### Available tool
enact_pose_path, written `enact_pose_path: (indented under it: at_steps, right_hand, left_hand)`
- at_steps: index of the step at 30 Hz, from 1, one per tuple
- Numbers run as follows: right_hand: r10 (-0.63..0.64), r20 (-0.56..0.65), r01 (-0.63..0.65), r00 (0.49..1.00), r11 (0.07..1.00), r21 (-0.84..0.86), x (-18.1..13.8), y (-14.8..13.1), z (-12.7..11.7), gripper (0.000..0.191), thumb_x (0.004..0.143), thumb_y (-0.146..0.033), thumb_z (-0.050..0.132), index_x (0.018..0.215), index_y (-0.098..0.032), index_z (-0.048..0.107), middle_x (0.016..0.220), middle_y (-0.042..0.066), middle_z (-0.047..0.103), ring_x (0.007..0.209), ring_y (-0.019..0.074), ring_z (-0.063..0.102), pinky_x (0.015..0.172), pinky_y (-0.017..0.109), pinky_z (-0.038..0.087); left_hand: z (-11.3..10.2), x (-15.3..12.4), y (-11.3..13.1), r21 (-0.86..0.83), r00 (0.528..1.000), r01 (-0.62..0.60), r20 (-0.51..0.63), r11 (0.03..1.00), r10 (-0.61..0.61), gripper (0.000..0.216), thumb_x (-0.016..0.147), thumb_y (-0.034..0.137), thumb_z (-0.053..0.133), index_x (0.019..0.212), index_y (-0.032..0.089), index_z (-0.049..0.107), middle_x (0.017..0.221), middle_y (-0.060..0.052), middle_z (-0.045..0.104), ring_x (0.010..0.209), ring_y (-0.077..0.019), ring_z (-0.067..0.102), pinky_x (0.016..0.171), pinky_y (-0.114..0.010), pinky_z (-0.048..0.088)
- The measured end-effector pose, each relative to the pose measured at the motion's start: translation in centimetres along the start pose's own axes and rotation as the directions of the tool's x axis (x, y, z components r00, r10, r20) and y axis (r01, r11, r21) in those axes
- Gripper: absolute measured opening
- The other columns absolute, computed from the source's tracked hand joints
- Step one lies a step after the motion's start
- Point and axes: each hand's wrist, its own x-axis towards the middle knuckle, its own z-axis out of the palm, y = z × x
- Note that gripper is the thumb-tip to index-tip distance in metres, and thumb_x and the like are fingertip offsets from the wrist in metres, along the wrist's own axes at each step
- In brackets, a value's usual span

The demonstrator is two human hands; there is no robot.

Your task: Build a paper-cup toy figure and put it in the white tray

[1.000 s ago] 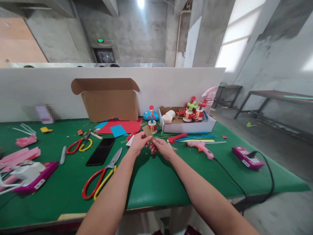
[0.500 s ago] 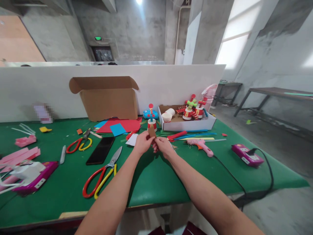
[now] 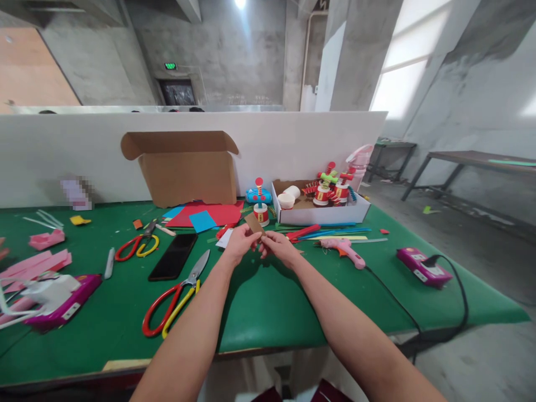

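Both my hands meet over the middle of the green table (image 3: 259,312). My left hand (image 3: 239,243) and my right hand (image 3: 278,247) pinch a small brown cardboard strip (image 3: 254,223) between them, its free end sticking up and tilted back. Just behind the strip stands a small paper-cup figure (image 3: 261,211) with a red ball on top. Large red-and-yellow scissors (image 3: 173,304) lie to the left of my left forearm. A pink glue gun (image 3: 344,249) lies to the right of my right hand.
An open brown carton (image 3: 186,167) stands at the back beside red and blue paper sheets (image 3: 209,215). A white tray (image 3: 322,212) holds cups and finished figures. A black phone (image 3: 172,257), smaller scissors (image 3: 138,245), magenta boxes (image 3: 422,268) and pink paper (image 3: 37,262) lie around. A white partition (image 3: 293,145) backs the table.
The brown strip dipped low between my fingers half a second ago and now stands up again, tilted back. My hands stayed at about the same spot.
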Motion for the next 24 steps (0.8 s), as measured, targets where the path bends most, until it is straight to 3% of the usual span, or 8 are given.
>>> enact_pose_path:
  at_steps: [5, 11, 15, 20, 24]
  right_hand:
    - [-0.037, 0.028, 0.037, 0.999, 0.999, -0.007, 0.2, 0.2, -0.1, 0.021, 0.08, -0.037, 0.058, 0.075, -0.017, 0.057, 0.058, -0.004, 0.059, 0.045, 0.0067, 0.054, 0.05, 0.02, 0.048]
    - [-0.085, -0.036, 0.084, 0.996, 0.996, -0.044, 0.3, 0.4, 0.1, 0.021, 0.078, -0.037, 0.056, 0.07, -0.018, 0.055, 0.054, -0.005, 0.057, 0.042, 0.0071, 0.052, 0.047, 0.021, 0.049]
    - [-0.047, -0.124, 0.046, 0.991, 0.999, -0.008, 0.4, 0.5, 0.1, 0.019, 0.076, -0.033, 0.057, 0.065, -0.018, 0.054, 0.05, -0.005, 0.056, 0.04, 0.0068, 0.048, 0.048, 0.023, 0.051]
    - [0.073, -0.183, -0.061, 0.98, 0.996, 0.068, 0.3, 0.6, 0.0, 0.016, 0.074, -0.029, 0.057, 0.063, -0.019, 0.053, 0.048, -0.006, 0.054, 0.038, 0.0061, 0.046, 0.047, 0.022, 0.05]
    - [0.015, -0.127, -0.011, 0.992, 0.999, 0.034, 0.5, 0.6, 0.0, 0.017, 0.075, -0.032, 0.059, 0.067, -0.018, 0.053, 0.051, -0.006, 0.056, 0.042, 0.0059, 0.047, 0.053, 0.024, 0.053]
  left_hand:
    - [0.0, -0.1, 0.2, -0.055, 0.999, 0.015, 0.037, 0.998, -0.013, 0.024, 0.064, 0.028, 0.072, 0.075, 0.014, 0.055, 0.051, 0.005, 0.053, 0.039, -0.006, 0.045, 0.038, -0.019, 0.036]
    - [0.1, 0.1, -0.2, -0.056, 1.0, -0.008, 0.017, 0.998, 0.009, 0.025, 0.064, 0.029, 0.071, 0.076, 0.014, 0.056, 0.05, 0.006, 0.052, 0.04, -0.0074, 0.045, 0.039, -0.02, 0.036]
    - [0.7, 0.3, -0.7, 0.121, 0.995, -0.088, -0.04, 0.989, 0.093, 0.016, 0.068, 0.027, 0.065, 0.075, 0.015, 0.058, 0.05, 0.005, 0.053, 0.041, -0.0086, 0.046, 0.042, -0.021, 0.036]
    - [1.2, 0.4, -1.1, 0.399, 0.951, -0.244, -0.08, 0.884, 0.299, 0.004, 0.068, 0.019, 0.062, 0.068, 0.016, 0.06, 0.061, 0.001, 0.06, 0.057, -0.0115, 0.052, 0.053, -0.022, 0.039]
    - [0.8, 0.5, -1.0, 0.202, 0.987, -0.118, -0.08, 0.972, 0.136, 0.013, 0.069, 0.028, 0.063, 0.07, 0.017, 0.058, 0.052, 0.003, 0.056, 0.046, -0.0104, 0.048, 0.046, -0.022, 0.038]
